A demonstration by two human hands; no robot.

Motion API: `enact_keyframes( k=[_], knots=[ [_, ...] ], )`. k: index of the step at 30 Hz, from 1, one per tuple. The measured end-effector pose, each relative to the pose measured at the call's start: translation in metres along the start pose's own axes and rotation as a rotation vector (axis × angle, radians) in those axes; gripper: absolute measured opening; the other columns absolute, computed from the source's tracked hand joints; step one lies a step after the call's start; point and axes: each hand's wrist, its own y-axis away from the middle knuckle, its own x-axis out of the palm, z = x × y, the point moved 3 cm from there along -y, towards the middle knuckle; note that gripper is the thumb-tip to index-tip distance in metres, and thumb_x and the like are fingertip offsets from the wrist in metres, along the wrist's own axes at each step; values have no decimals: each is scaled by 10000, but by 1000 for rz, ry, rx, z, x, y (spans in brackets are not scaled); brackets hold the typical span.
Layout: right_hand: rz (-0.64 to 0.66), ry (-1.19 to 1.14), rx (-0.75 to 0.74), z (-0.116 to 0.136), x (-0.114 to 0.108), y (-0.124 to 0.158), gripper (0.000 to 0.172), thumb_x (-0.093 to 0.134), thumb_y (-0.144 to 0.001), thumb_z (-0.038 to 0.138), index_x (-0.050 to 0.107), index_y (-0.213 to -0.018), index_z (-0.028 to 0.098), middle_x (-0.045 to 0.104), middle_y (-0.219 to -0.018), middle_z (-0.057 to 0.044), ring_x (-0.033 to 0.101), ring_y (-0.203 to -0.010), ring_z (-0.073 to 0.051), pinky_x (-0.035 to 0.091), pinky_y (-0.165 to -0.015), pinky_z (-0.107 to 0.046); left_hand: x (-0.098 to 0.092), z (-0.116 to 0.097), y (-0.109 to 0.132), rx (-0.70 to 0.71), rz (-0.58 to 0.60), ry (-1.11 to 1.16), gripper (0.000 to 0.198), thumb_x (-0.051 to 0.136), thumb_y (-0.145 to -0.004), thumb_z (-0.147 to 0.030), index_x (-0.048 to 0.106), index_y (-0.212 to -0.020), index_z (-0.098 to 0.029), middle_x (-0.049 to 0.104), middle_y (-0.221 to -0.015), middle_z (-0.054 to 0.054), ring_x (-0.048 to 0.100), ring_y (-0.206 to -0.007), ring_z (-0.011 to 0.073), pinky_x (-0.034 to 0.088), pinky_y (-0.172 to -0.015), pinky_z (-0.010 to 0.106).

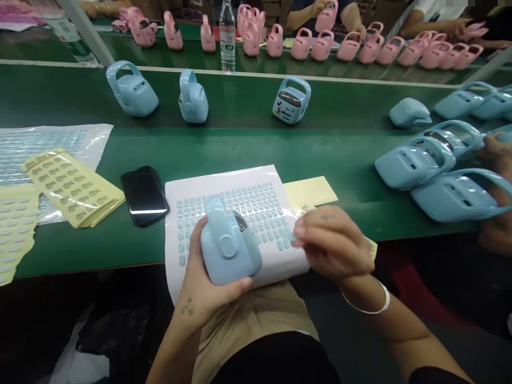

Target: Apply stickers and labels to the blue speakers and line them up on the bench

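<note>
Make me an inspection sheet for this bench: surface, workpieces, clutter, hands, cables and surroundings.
Surface: green bench; a white sticker sheet overhangs its near edge.
Workpieces: light-blue handled device, held over the sheet; more blue devices at right.
Clutter: black smartphone beside yellow sticker sheets.
Hands: left hand grips the device; right hand pinches a small pale-blue piece, blurred.
Cables: nothing seen.
Surroundings: plastic bottle and pink devices beyond; a co-worker's hand at right.

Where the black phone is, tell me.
In the head view, the phone lies on the green table at left, between yellow sticker sheets and the white sticker sheet.
</note>
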Motion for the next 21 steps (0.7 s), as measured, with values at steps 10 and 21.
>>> enact_keyframes(
  k=[10, 21],
  knots=[
    [51, 128, -484, 28, 23, -18, 172, 651, -772, 81, 702, -690, 224, 612, -767, 19, 507, -612, -77, 439, -444, -204, 5, -6, 12, -8, -66, -216, 962, 831, -465, -339, 398, -1323, -373, 472, -1252, 68, 442, -1208, 389, 302, -1011, 644],
    [120, 57, -523, 23, 24, -19, 191, 631, -755, 56, 718, -674, 207, 608, -779, -14, 526, -666, -96, 473, -472, -212, 10, -6, 14, 37, -134, 73, 883, 854, -425, -186, 541, -1238, -329, 427, -1279, 77, 277, -1302, 451, 52, -1078, 693]
  ],
)
